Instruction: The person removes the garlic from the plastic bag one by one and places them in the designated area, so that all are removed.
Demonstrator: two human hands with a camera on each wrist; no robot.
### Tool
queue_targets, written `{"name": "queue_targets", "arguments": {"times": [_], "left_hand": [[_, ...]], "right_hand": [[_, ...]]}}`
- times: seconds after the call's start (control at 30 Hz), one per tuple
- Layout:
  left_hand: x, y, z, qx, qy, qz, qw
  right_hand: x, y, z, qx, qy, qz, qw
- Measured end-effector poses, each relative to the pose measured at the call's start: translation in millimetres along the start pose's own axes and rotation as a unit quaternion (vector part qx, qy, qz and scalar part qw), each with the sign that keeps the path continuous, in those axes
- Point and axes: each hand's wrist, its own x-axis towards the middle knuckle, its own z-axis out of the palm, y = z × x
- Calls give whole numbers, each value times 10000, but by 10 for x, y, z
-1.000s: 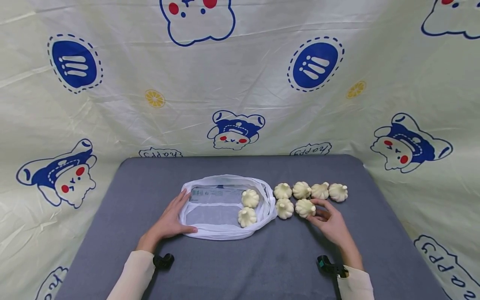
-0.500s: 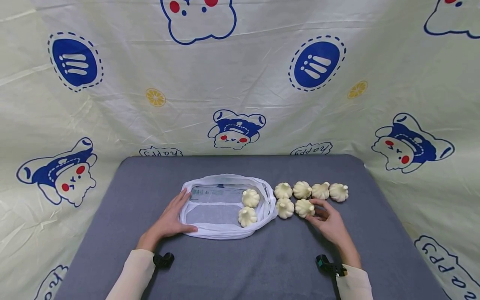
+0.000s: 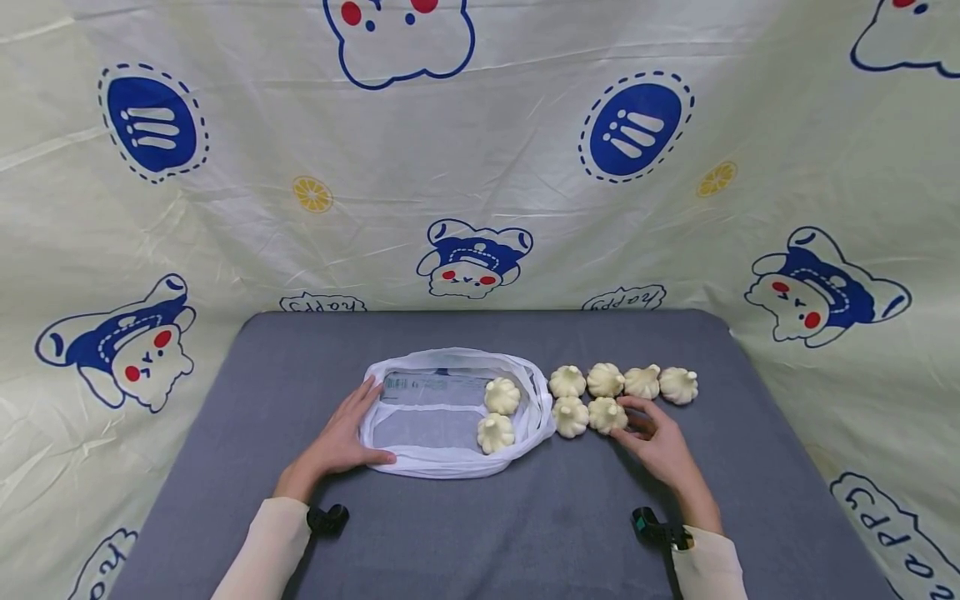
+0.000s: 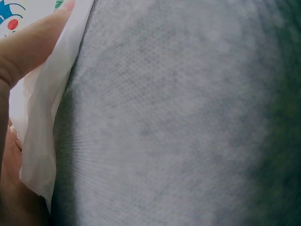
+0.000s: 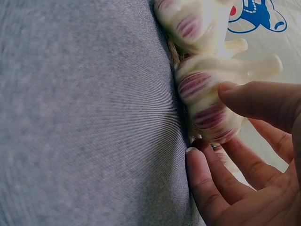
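The left hand (image 3: 341, 439) lies flat on the grey worktop (image 3: 480, 517), fingers straight and thumb extended, pressing the left rim of the white mesh bag (image 3: 450, 412). It grips nothing. The bag lies open at worktop centre and contains two garlic bulbs (image 3: 499, 414).

The right hand (image 3: 660, 442) reaches in from the right with fingers loosely curved. Thumb and forefinger close around the nearest garlic bulb (image 3: 606, 414), which rests on the worktop in the front row. Five more loose bulbs (image 3: 622, 382) lie just beside it, right of the bag.

Compared with one second earlier, the right hand and its bulb have shifted slightly left, so the bulb now sits against its front-row neighbour. The left hand and bag are unchanged.

The right wrist view shows the fingertips (image 5: 244, 96) contacting the bulb's purple-striped skin, a detail the head view does not resolve. The left wrist view shows a finger (image 4: 28, 44) lying along the bag's edge.
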Motion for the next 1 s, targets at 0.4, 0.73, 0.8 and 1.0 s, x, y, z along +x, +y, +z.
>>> {"name": "queue_targets", "arguments": {"times": [0.4, 0.73, 0.8, 1.0], "left_hand": [[1, 26, -4, -23, 9, 6, 10000], [-9, 20, -13, -3, -7, -24, 10000], [-11, 24, -15, -2, -4, 0, 10000], [-12, 16, -5, 13, 35, 68, 10000]], "right_hand": [[0, -8, -4, -14, 90, 50, 9999], [16, -50, -6, -56, 39, 109, 9999], [17, -60, -11, -88, 47, 97, 9999], [-9, -115, -51, -330, -16, -17, 9995]]}}
